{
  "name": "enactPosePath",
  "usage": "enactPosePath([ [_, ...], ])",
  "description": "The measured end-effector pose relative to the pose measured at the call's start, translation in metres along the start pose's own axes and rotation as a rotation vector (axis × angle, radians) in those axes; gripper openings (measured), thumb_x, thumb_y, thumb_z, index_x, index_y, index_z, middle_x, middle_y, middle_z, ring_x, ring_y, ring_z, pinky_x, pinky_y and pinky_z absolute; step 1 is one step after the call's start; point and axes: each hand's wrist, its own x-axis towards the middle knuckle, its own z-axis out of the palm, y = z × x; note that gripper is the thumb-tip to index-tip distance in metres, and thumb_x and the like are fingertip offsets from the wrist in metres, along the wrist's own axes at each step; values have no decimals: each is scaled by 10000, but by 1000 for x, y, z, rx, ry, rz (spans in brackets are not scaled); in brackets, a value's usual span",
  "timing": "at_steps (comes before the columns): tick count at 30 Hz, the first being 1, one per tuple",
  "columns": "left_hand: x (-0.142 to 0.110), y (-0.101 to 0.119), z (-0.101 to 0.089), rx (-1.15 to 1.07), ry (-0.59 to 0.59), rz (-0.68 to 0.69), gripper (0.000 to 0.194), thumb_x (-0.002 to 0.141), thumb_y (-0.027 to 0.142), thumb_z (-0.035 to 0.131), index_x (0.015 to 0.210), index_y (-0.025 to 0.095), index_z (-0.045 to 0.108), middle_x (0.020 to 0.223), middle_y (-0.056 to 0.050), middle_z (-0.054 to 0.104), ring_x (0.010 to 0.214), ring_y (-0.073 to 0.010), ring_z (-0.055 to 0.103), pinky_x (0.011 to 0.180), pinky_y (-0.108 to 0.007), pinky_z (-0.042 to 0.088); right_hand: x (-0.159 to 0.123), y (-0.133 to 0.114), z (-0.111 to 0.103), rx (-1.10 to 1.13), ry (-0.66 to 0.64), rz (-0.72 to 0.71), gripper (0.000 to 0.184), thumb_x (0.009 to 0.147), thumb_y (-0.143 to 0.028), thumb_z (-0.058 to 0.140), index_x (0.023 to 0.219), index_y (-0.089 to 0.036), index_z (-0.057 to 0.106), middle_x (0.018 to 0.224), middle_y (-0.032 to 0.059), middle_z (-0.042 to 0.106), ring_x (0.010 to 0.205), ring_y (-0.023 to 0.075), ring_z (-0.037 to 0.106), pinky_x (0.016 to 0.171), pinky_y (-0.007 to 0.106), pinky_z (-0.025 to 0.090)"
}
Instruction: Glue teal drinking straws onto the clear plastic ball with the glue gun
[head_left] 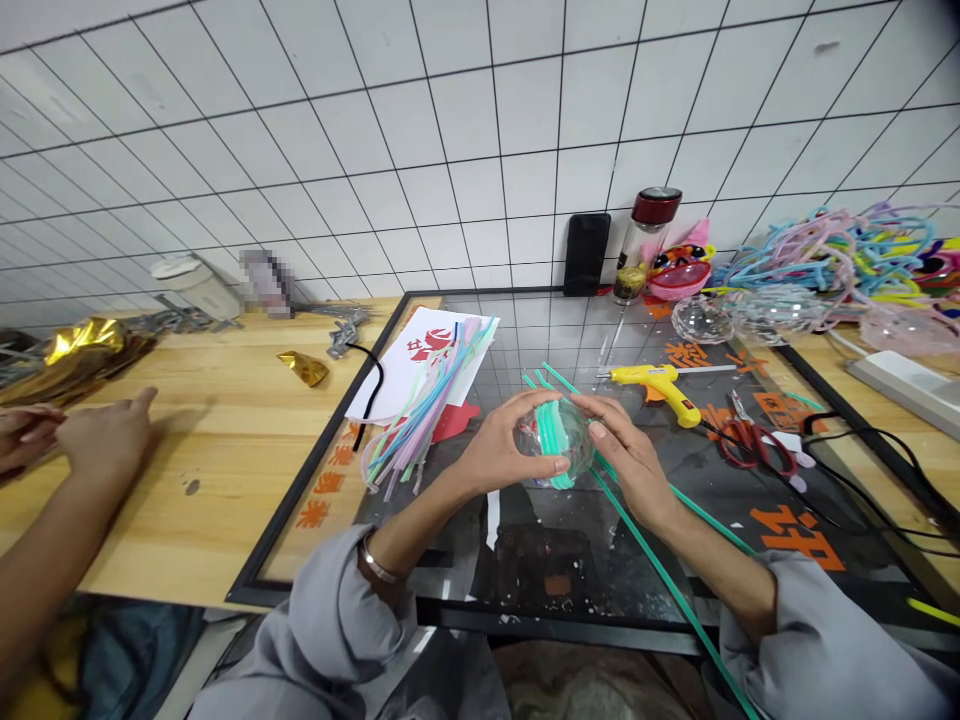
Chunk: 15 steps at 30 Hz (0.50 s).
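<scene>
From where I stand, the clear ball sits between the person's two hands, above the dark tabletop; whether it touches that surface, I cannot tell. The left hand clasps it from the left, thumb across the front over a green band and fingers curled over the top. The right hand lies along the ball's right side, fingers fairly straight and together; I cannot make out whether they pinch a strand. As for progress, I'd judge it partial: several green turns lie side by side around the ball, while the clear wall to their right is bare, and long green strands trail toward the near edge, loose and unwound. Beyond the ball, to its right, a yellow glue gun lies apart from both hands, with red-handled scissors nearer its right. Left of the ball, a bundle of pastel strips rests partly on a white sheet. Well left of it, a co-worker's hand hovers over bare wood.
</scene>
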Motion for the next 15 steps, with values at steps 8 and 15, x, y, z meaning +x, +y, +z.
enactPosePath([
  [8, -1, 2, 2, 44, -3, 36, 708, 660, 330, 837, 1308, 205, 581, 1359, -127, 601, 1244, -305, 569, 1073, -468, 444, -4, -3, -1, -130, -61, -186, 382, 967, -386, 490, 1337, -355, 581, 1303, 53, 536, 1281, 221, 478, 1104, 436, 383],
  [15, -1, 6, 2, 49, -32, 45, 732, 663, 292, 827, 1342, 249, 558, 1392, -107, 584, 1266, -307, 552, 1072, -484, 449, -7, -4, 1, -175, -82, -184, 389, 968, -405, 470, 1324, -322, 602, 1332, 80, 527, 1296, 250, 471, 1092, 479, 393],
])
